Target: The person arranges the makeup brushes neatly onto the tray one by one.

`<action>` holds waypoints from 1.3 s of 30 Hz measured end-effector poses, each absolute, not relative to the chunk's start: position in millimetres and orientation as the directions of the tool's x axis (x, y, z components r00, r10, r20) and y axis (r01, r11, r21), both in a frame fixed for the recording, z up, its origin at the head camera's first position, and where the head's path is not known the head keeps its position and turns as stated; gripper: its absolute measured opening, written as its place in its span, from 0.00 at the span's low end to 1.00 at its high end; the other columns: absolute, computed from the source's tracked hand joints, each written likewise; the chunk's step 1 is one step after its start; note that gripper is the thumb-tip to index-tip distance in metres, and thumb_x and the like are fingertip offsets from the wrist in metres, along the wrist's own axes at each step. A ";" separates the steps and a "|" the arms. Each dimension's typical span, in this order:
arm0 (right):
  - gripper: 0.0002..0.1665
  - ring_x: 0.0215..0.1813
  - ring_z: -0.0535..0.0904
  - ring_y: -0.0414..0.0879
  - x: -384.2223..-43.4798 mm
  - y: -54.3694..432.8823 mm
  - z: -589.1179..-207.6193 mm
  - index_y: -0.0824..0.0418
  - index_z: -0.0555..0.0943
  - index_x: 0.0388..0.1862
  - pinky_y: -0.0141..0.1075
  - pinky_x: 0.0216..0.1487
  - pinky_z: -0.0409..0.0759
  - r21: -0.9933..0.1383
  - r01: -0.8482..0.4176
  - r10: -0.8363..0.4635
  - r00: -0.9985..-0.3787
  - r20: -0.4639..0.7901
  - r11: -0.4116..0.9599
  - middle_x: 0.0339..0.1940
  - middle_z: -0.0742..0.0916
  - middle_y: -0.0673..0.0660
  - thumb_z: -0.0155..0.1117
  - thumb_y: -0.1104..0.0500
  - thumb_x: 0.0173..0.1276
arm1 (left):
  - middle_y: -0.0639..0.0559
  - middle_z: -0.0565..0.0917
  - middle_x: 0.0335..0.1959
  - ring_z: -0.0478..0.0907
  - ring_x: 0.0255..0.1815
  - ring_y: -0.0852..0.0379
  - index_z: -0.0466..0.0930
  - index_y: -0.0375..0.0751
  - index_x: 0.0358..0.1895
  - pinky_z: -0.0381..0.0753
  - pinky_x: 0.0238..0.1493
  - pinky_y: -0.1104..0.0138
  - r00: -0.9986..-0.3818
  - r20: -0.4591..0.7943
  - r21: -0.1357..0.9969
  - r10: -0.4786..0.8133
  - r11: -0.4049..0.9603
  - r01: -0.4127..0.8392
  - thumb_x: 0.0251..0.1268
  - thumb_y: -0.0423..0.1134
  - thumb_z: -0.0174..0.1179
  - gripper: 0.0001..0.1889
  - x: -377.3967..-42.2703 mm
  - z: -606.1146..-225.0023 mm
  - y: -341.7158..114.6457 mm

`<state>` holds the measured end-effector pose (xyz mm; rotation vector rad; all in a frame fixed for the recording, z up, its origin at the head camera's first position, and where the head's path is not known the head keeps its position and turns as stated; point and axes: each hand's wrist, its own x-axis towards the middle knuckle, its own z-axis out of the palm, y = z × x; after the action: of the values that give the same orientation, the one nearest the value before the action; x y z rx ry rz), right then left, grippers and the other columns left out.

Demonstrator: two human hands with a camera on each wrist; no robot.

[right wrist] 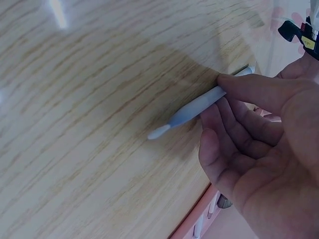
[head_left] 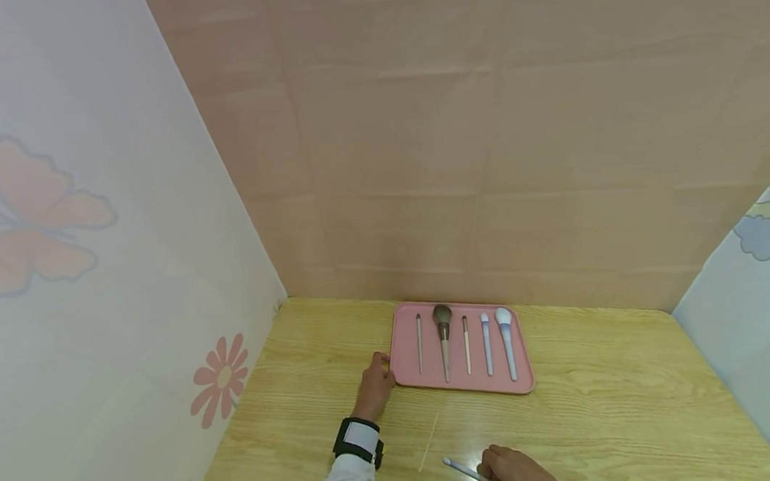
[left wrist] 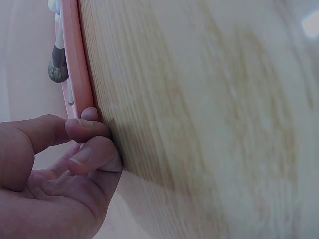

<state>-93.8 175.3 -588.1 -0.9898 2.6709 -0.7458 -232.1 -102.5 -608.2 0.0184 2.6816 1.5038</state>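
Note:
My right hand [head_left: 516,472] pinches a slim makeup brush [right wrist: 197,106] between thumb and fingers, low over the table in front of the tray. The brush has a white-blue handle and a small pale tip that points left in the head view. My left hand [head_left: 375,390] is at the left edge of a pink tray [head_left: 461,387], fingers loosely bent, fingertips right at its rim near the front corner. On the tray lie several brushes side by side: a large dark-headed brush [head_left: 443,332], two thin dark-tipped ones, and two white-headed ones, the larger brush [head_left: 505,328] rightmost.
The wooden table [head_left: 602,396] runs back to a brown-pink wall [head_left: 420,159]. Patterned white panels [head_left: 128,210] stand at the left and right. A black wrist strap [head_left: 359,438] is on the left wrist. A thin pale line [head_left: 428,441] shows on the table between the arms.

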 end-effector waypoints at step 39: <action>0.06 0.27 0.73 0.31 -131.2 159.8 -556.4 0.61 0.79 0.31 0.28 0.28 0.76 -0.593 -0.342 -0.353 -0.930 0.102 0.729 0.26 0.82 0.48 0.68 0.66 0.60 | 0.50 0.75 0.23 0.66 0.20 0.58 0.70 0.31 0.57 0.64 0.22 0.67 -0.998 -0.031 0.851 0.049 0.526 -0.001 0.69 0.29 0.53 0.15 -227.4 -606.1 -105.3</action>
<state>-131.2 159.8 -556.4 -0.5839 2.9042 -0.9906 -227.4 -105.3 -606.1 0.0426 2.6992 1.5049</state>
